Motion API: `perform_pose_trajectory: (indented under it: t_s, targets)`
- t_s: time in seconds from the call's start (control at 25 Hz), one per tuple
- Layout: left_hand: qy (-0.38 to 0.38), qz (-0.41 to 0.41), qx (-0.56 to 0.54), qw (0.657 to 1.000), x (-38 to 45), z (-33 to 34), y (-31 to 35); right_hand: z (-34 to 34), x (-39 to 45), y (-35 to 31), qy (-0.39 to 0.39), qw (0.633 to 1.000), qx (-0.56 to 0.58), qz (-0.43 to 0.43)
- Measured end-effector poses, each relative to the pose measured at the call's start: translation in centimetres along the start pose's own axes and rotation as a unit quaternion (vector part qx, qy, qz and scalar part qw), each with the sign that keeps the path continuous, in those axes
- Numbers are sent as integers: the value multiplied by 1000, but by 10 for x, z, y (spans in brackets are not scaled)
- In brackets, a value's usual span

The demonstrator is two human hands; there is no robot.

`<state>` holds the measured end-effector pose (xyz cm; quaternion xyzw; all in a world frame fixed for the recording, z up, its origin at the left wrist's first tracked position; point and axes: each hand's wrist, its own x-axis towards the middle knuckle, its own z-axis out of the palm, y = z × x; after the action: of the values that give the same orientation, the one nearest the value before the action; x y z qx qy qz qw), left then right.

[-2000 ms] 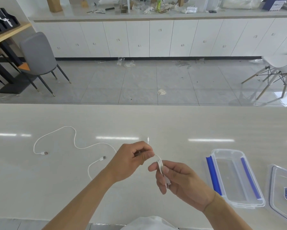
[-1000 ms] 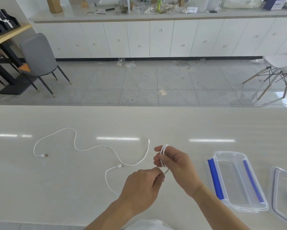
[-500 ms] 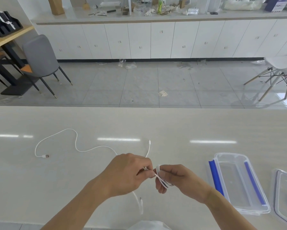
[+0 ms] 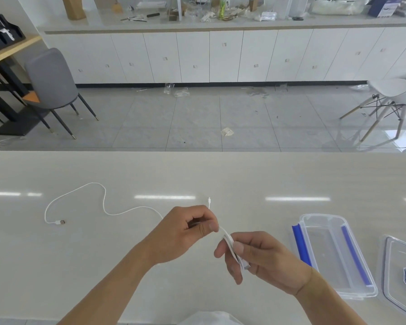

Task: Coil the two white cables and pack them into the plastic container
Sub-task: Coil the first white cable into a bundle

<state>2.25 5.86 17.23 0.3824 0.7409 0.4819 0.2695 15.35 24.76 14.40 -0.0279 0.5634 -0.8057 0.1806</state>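
My right hand (image 4: 260,259) pinches a small bundle of coiled white cable (image 4: 232,248) between thumb and fingers. My left hand (image 4: 185,233) grips the same cable's free end just left of the bundle, with a short taut stretch between the hands. A second white cable (image 4: 103,200) lies loose on the table to the left, its USB plug at the far left and its small plug (image 4: 209,199) showing just beyond my left hand. The clear plastic container (image 4: 314,218) with blue clips stands open to the right of my right hand.
The container's clear lid (image 4: 389,277) lies at the right edge of the pale table (image 4: 291,174). Beyond the table's far edge is a tiled floor with a grey chair (image 4: 52,83), a white chair (image 4: 394,92) and white cabinets.
The loose tail that hung toward the near edge has been wound in. My left hand has moved up and left, my right hand has lowered slightly, and the bundle looks thicker.
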Motion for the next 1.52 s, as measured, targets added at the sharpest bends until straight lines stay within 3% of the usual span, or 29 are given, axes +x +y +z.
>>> perform_pose_trajectory:
  t_s: [0.12, 0.32, 0.44, 0.6, 0.84, 1.12, 1.32, 1.52]
  targets:
    - [43, 10, -39, 998, 1, 18, -6, 1, 3, -3, 14, 999, 39, -29]
    - [91, -13, -85, 992, 7, 49, -12, 8, 14, -6, 101, 981, 133, -103]
    - [131, -23, -52, 990, 11, 61, -14, 9, 23, -12, 137, 960, 197, -144]
    - [122, -22, 1, 992, 9, 72, -15, 8, 30, -20, 182, 938, 237, -174]
    - [101, -34, 98, 990, 5, 76, -10, 4, 35, -16, 278, 934, 143, -174]
    - [39, -61, 220, 973, 3, 63, 5, -9, 33, -10, 330, 931, -15, -154]
    - [-13, -34, 286, 957, 2, 39, 15, -18, 28, -6, 282, 940, -175, -78]
    - [-83, 13, 328, 941, 7, 5, 25, -13, 21, -13, 137, 969, -204, -22]
